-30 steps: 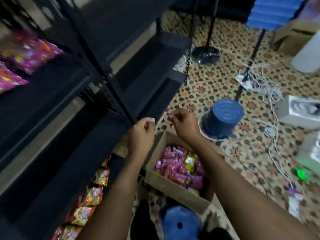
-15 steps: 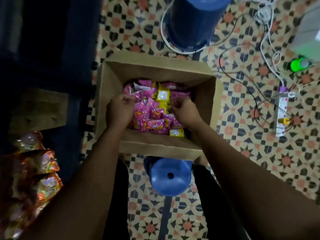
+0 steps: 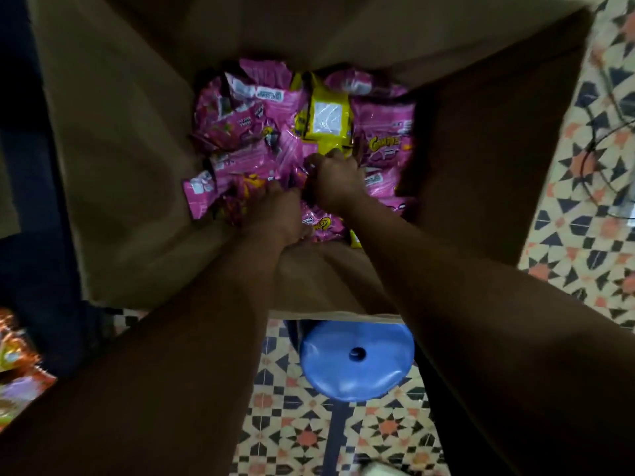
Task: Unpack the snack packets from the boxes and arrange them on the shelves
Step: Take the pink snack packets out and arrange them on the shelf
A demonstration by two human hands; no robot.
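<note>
Tiled floor [image 3: 580,214] lay around the box [image 3: 113,159]; both my hands [image 3: 305,197] gripped pink packets [image 3: 240,156], ready for lifting to the shelves.

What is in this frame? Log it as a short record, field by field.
container: cardboard box, open at the top, on the patterned floor
contents: pink snack packets, yellow packet among them
left hand: deep in the box, on the pink packets
right hand: in the box beside it, fingers curled among packets
near edge: blue stool below the box
</note>
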